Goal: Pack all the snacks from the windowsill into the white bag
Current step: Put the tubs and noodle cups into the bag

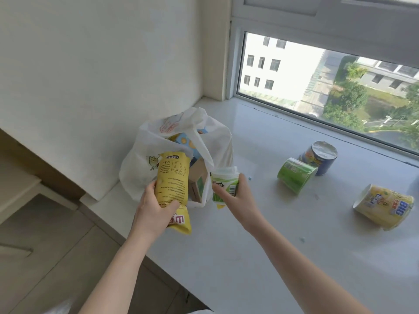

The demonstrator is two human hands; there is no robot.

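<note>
Windowsill point(260, 223): left hand point(154, 209) grips yellow packet point(173, 177); right hand point(240, 196) grips green cup point(223, 184).

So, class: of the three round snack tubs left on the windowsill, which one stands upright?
The dark blue tub nearest the window, foil lid facing up. The green tub beside it and the yellow tub both lie on their sides.

A white-framed glass window point(317, 91) looks onto a pale multi-storey building point(278, 64) and green trees point(353, 96) — beside it a plain cream wall point(90, 64), and below, perhaps tiled, a beige floor point(56, 245).
</note>
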